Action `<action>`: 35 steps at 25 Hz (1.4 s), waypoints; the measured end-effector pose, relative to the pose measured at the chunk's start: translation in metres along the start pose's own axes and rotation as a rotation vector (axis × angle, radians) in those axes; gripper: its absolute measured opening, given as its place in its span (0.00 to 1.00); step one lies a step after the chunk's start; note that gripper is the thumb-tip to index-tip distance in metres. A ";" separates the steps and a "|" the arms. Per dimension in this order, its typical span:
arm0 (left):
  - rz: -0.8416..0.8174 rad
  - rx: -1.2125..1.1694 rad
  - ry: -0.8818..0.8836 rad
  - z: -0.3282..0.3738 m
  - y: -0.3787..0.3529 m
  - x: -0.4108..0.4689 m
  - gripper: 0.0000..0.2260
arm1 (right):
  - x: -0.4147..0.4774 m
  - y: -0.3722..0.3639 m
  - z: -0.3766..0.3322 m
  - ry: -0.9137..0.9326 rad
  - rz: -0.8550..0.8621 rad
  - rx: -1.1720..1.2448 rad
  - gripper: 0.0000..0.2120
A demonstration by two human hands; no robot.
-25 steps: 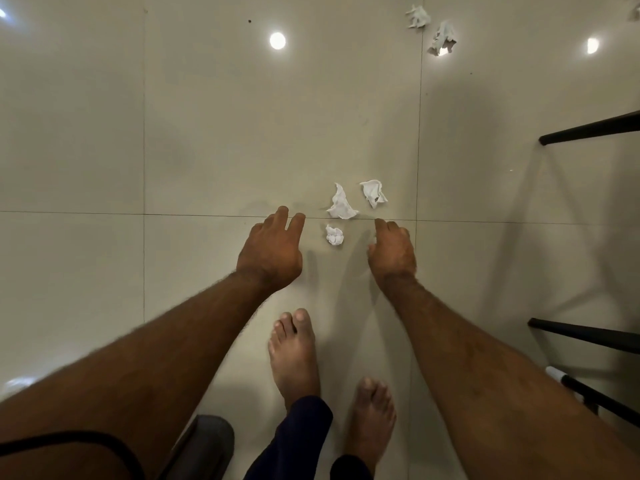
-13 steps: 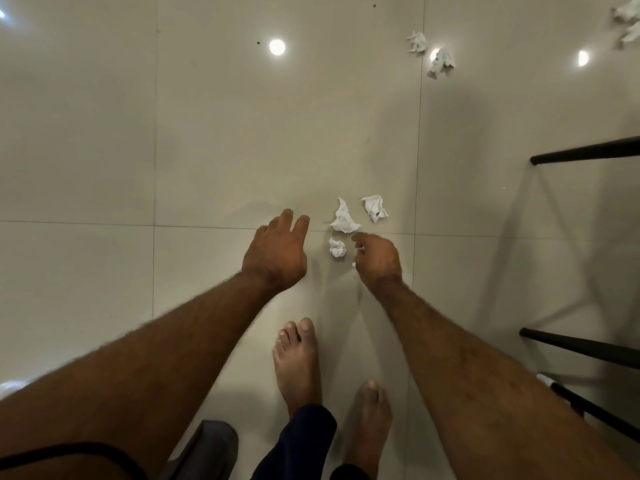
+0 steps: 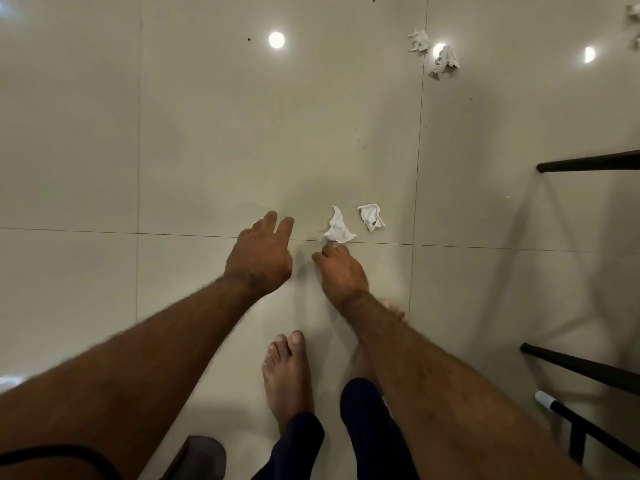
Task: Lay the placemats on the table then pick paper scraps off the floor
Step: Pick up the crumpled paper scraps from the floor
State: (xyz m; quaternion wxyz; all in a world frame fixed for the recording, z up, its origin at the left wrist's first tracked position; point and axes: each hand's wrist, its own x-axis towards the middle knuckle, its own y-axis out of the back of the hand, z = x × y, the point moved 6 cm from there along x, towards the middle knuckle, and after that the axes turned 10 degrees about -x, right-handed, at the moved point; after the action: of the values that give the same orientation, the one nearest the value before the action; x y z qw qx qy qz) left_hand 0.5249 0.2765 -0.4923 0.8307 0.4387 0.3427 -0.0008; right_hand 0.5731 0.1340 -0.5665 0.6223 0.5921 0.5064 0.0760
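Note:
On the glossy beige tiled floor lie two crumpled white paper scraps, a pointed one (image 3: 338, 227) and a squarer one (image 3: 371, 216). My right hand (image 3: 341, 271) reaches down just below the pointed scrap, its fingers curled over the spot where a third, small scrap lay; that scrap is hidden under the fingers. My left hand (image 3: 260, 253) hovers to the left with straight, slightly spread fingers and holds nothing. Farther off lie two more scraps (image 3: 419, 39) (image 3: 445, 61), and another at the top right edge (image 3: 633, 15).
Black metal furniture legs (image 3: 588, 162) (image 3: 585, 370) stand along the right side. My bare feet (image 3: 287, 368) are just behind the hands. A dark grey object (image 3: 204, 455) sits at the bottom edge. Ceiling lights reflect in the tiles.
My right hand slid left and forward over the small scrap and its fingers curled around it, hiding it. My left hand stayed beside it. The view moved closer to the floor.

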 end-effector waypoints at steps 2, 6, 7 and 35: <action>0.004 -0.004 0.016 -0.001 0.001 0.000 0.27 | 0.006 0.016 0.008 -0.025 0.085 0.018 0.19; 0.025 -0.014 0.014 0.003 0.007 0.010 0.27 | 0.032 0.047 0.018 -0.030 0.185 0.011 0.25; 0.032 -0.014 0.007 0.005 0.007 0.014 0.27 | 0.039 0.047 0.020 -0.035 0.153 -0.013 0.26; 0.012 -0.261 0.082 0.048 -0.014 0.060 0.26 | 0.035 0.038 0.089 -0.223 0.116 0.198 0.21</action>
State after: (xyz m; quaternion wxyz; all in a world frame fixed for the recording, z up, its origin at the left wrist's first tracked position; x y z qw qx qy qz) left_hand 0.5941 0.2505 -0.5183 0.8660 0.3285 0.3711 0.0667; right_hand 0.6731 0.1104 -0.5733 0.6076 0.6837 0.4041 -0.0048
